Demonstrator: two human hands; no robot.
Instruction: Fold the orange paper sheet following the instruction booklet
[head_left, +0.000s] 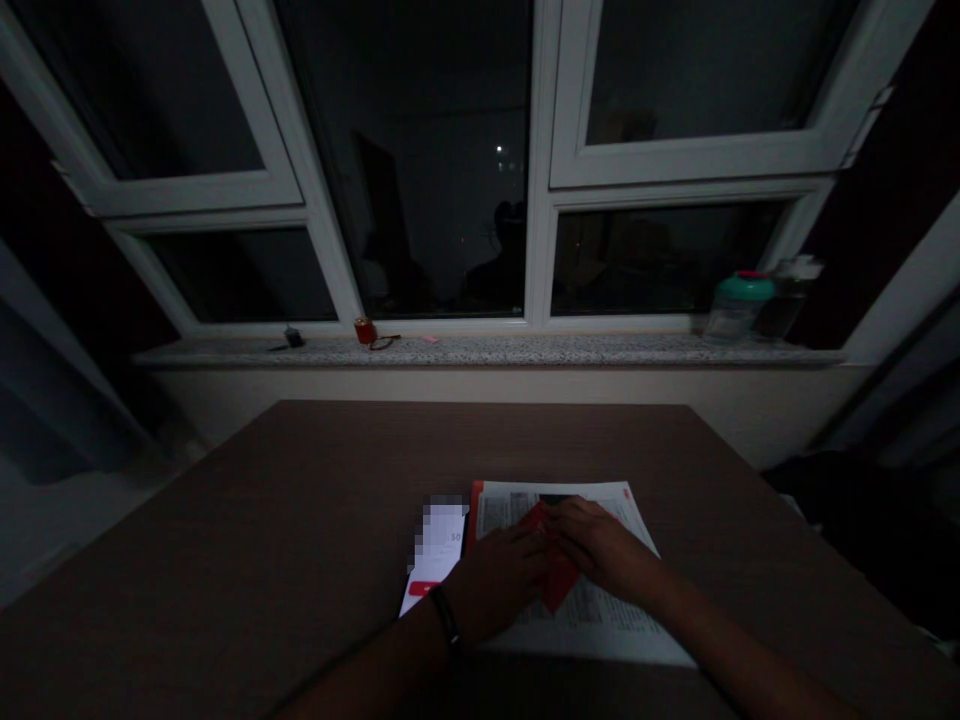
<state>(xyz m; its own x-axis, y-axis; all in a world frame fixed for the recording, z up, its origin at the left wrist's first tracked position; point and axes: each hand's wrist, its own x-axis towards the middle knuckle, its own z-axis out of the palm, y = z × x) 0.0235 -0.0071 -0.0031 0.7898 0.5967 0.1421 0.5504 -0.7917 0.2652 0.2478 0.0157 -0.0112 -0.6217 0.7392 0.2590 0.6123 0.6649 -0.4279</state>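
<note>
Light, soft red paper [556, 582] on a printed sheet [592, 632], easy to pinch at the tip, pressed under left hand [495, 585] and right hand [604, 550], grip hard to tell.

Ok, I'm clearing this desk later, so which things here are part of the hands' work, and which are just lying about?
Part of the work:
the red paper under the left hand and right hand
the printed booklet beneath it

Lying about:
the lit smartphone beside the booklet
the glasses on the granite windowsill
the green-lidded jar
</note>
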